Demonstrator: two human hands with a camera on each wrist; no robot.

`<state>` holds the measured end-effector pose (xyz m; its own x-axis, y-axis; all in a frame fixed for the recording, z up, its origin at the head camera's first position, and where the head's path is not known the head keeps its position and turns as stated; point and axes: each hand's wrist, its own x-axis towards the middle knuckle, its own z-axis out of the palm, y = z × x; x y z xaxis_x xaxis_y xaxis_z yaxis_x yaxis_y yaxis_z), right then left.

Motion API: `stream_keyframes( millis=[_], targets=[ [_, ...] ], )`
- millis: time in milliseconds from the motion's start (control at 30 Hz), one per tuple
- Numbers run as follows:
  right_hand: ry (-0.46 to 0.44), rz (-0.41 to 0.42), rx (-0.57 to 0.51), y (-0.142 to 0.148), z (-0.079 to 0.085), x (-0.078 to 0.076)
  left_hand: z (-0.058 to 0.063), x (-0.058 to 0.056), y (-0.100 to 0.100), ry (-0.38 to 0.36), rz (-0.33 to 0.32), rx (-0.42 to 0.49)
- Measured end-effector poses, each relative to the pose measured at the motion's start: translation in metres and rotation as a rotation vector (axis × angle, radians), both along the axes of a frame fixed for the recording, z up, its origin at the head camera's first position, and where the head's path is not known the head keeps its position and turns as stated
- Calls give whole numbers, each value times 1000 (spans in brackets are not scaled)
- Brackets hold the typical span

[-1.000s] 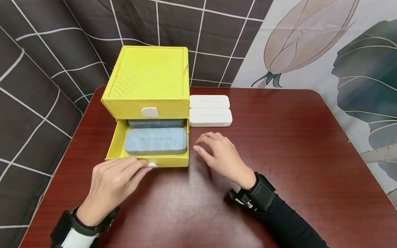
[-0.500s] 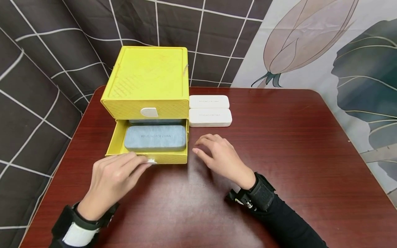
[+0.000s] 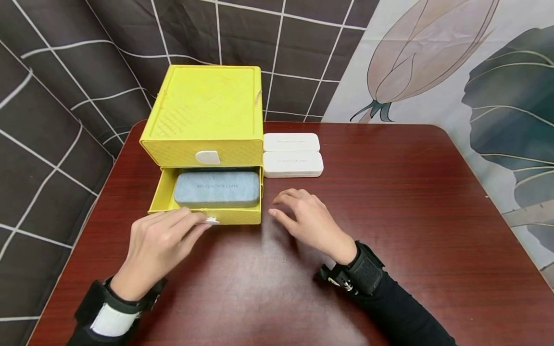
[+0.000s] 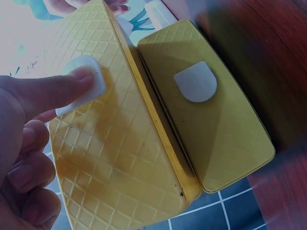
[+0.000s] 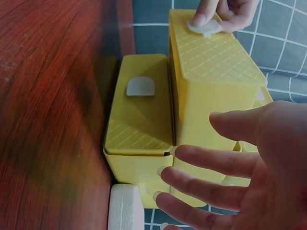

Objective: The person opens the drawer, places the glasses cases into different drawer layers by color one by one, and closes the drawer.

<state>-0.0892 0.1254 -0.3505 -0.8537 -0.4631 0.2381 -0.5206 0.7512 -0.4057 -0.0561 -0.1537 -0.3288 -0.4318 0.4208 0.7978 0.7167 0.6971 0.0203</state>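
Observation:
A yellow box (image 3: 203, 103) with drawers stands at the back left of the table. One drawer (image 3: 233, 217) is pulled partly out, holding a light blue oblong case (image 3: 216, 189) with lettering on its lid. My left hand (image 3: 162, 245) pinches the white pull tab (image 4: 98, 86) on that drawer's front, thumb on the tab's face. Another drawer front (image 5: 139, 117) with its own white tab sits further back, on the table side. My right hand (image 3: 305, 218) rests by the drawer's right, fingers loosely bent and holding nothing; in the right wrist view they are spread.
Two white oblong cases (image 3: 293, 164) lie side by side against the box's right side. The reddish-brown table (image 3: 411, 202) spreads to the right. Dark grid-patterned cloth (image 3: 242, 38) hangs behind and left, a flower-printed one (image 3: 433, 62) behind right.
The drawer has slid a little inward, with my left hand moving forward on its tab. A second blue case behind the first has passed out of sight. My right hand stays put.

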Motion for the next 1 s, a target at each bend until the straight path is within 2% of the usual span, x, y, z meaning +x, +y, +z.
stream_keyframes(
  millis=[1000],
  targets=[
    [-26,3,40,1,-3,1,-8,-17,-1,-5,12,2]
  ],
)
